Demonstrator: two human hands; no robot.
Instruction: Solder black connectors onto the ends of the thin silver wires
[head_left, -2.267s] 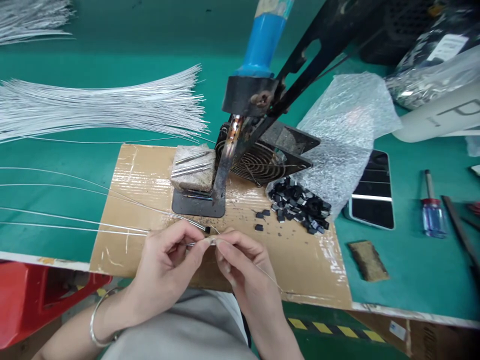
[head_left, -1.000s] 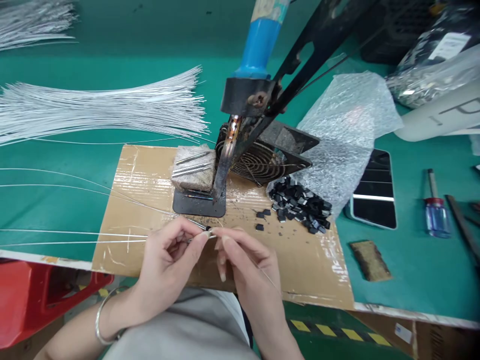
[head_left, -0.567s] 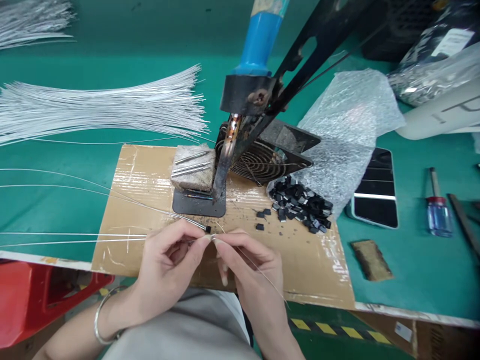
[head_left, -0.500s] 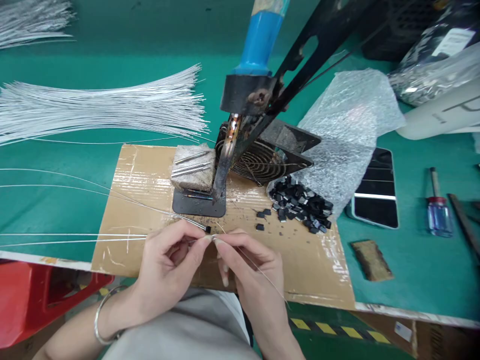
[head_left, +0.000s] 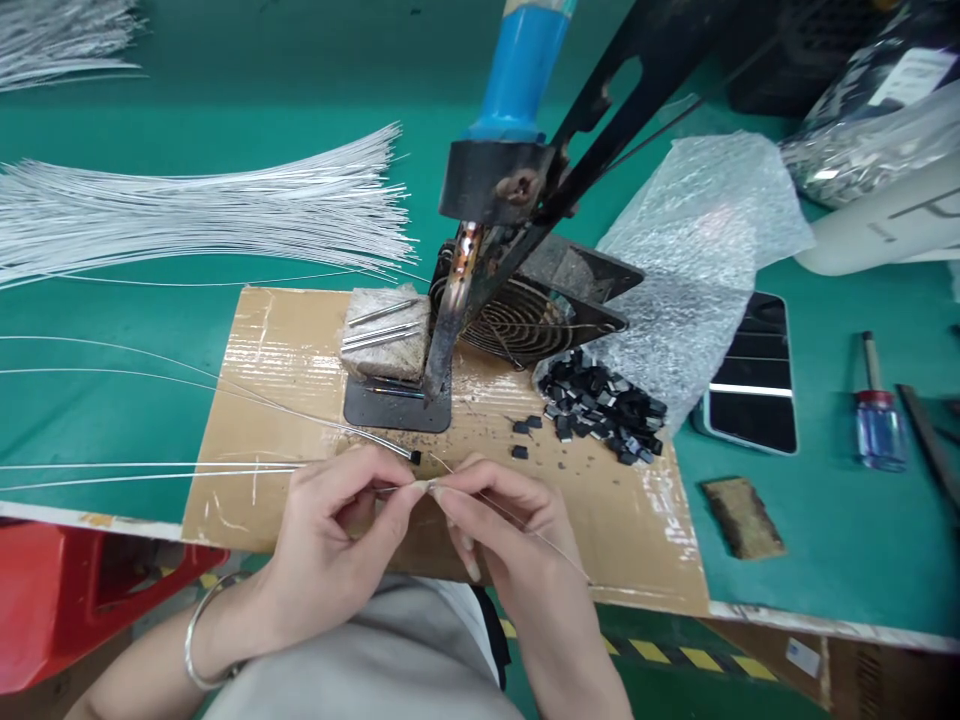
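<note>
My left hand is closed in a pinch on white wires that run in from the left. Its fingertips meet those of my right hand over the cardboard; whatever lies between them is too small to make out. My right hand is also closed, with a thin strand of solder wire threaded through its fingers and trailing to the lower right. Just above my left fingers lies another pair of white wires, ending in a small black connector.
Above the cardboard a blue-handled soldering iron hangs on a black bracket, tip down near a stone block. Behind it sits a fan. Black connectors spill from bubble wrap. A wire bundle lies back left; a phone lies right.
My right hand has moved slightly right and down, and the solder strand shifted with it. The joined fingertips sit a little lower; my left hand stays nearly in place.
</note>
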